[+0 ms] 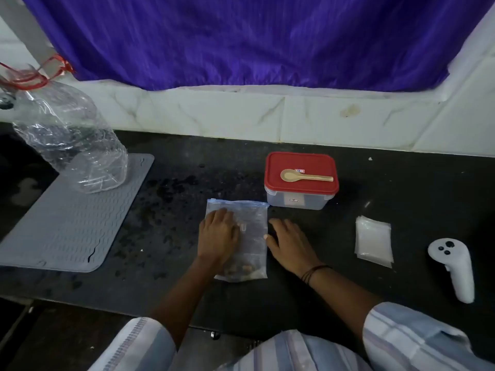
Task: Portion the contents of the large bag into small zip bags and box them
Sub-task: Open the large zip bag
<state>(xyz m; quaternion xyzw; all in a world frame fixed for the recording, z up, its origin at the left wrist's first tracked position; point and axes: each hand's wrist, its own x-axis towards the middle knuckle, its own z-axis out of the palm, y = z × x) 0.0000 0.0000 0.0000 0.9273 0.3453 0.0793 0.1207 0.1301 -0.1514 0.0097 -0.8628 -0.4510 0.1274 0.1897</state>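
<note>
My left hand [218, 232] lay flat, fingers [223, 214] spread and unclenched, pressing the upper left part of the large clear zip bag with a blue seal strip [254, 245]; nothing pinched. My right hand [290, 243] rested palm down on the dark speckled countertop [388, 188], fingers loosely extended, thumb tip touching the bag's right edge, holding nothing. The bag lay flat between both hands, seal end away from me, a few brown bits [242, 269] gathered at its near end. Just beyond the bag's far right corner sat the clear plastic box with a red lid [301, 180], closed, a beige plastic spoon [305, 175] lying on the lid. A stack of small clear zip bags [373, 241] lay right of my right hand, apart from it. Further right: a white handheld controller [454, 266]. Far left: a grey ribbed mat [75, 220] with a clear crumpled plastic bottle [69, 137] on it.
</note>
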